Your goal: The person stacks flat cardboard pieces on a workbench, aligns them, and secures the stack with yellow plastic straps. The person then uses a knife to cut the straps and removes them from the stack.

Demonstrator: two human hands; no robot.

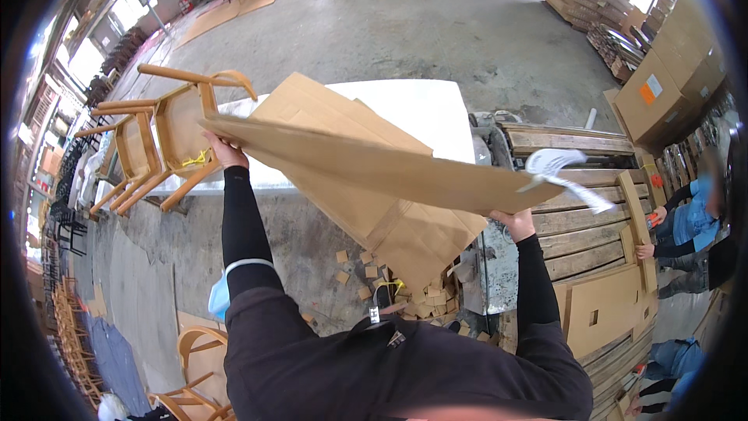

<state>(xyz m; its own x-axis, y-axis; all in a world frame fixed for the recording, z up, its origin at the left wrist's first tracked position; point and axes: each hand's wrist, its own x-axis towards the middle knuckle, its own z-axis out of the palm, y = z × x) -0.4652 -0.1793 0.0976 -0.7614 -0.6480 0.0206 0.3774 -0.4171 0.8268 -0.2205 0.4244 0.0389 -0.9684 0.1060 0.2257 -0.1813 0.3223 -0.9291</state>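
Observation:
A long brown cardboard sheet (374, 169) spans the space in front of me, tilted down toward the right. My left hand (227, 151) is closed on its left end, and my right hand (516, 224) grips its lower right edge. White printed paper tags (555, 162) stick out at the sheet's right end, smeared by motion. Beneath it, a larger folded cardboard piece (300, 105) lies across the white tabletop (436, 101) and hangs over the near edge. Two wooden chair frames (183, 121) lie on the left part of that surface, close to my left hand.
Right of the table runs a slatted wooden conveyor (576, 222) with flat cardboard (604, 308) on it. Co-workers in blue (693, 214) handle pieces beside it. Small cardboard squares (432, 300) litter the floor near me. A big carton (662, 90) stands far right; a chair (202, 374) lower left.

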